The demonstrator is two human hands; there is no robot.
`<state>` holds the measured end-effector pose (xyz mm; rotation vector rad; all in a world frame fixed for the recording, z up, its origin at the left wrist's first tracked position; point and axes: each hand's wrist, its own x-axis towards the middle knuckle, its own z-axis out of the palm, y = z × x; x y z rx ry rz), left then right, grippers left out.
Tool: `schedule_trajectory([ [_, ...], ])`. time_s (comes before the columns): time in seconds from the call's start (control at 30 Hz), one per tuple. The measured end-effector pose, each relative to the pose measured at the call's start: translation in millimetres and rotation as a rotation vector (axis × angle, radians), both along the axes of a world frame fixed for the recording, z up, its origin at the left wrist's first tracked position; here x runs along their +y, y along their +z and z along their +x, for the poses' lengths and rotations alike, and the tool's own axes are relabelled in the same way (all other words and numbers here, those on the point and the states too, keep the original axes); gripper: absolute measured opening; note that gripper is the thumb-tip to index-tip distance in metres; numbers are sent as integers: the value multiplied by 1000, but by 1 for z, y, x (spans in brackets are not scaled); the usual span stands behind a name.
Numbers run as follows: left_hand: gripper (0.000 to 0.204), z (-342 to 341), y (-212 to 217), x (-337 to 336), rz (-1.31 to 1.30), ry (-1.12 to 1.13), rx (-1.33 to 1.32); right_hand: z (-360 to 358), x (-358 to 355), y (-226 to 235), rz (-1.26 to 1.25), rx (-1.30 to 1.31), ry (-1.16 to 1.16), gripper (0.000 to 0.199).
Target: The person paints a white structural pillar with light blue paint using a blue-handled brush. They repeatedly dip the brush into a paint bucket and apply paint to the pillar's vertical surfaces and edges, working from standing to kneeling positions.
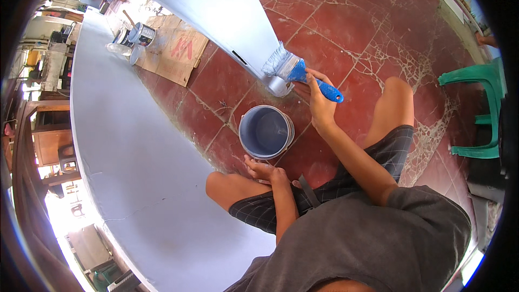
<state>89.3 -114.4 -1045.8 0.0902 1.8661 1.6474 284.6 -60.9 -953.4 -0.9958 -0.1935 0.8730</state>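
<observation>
Blue-handled brush [294, 70] gripped in right hand [319, 103], left hand [263, 170] loosely curled beside paint bucket [266, 131]

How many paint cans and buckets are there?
3: one bucket on the floor by the left hand, and two paint cans on the cardboard far off. More may be hidden.

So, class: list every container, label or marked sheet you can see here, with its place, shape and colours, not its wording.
Paint bucket: on the red floor by the left hand; round, grey-blue inside.
Paint cans: far end, on the cardboard; round, metal, dark labels.
Cardboard sheet: flat on the floor beside the wall; brown, red marks.
</observation>
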Motion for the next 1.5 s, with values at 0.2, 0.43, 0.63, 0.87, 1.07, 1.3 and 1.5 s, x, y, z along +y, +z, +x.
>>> schedule_trajectory([
  [0.2, 66, 5, 18, -2, -108, -2, -6, 3, 2, -31, -9, 29, 13, 29],
  [0.43, 67, -29, -24, -6, -84, -18, 82, 0, 5, -48, -77, 71, -4, 24],
  [0.63, 79, -22, -10, -5, -135, 20, 57, 0, 7, -62, -109, 41, -11, 21],
  [0.87, 78, -24, -13, -8, -115, -39, 28, 0, 13, -89, -160, 27, -3, 20],
  [1.07, 63, -24, -16, -13, -111, -27, -38, -4, 19, -110, -167, -8, -39, 19],
  [1.3, 68, -11, 8, -16, -136, -74, -66, 0, 33, -155, -280, -198, -101, 15],
  [1.5, 67, -3, 21, -10, -70, -65, -52, 18, 40, -132, -456, -166, -60, 15],
])
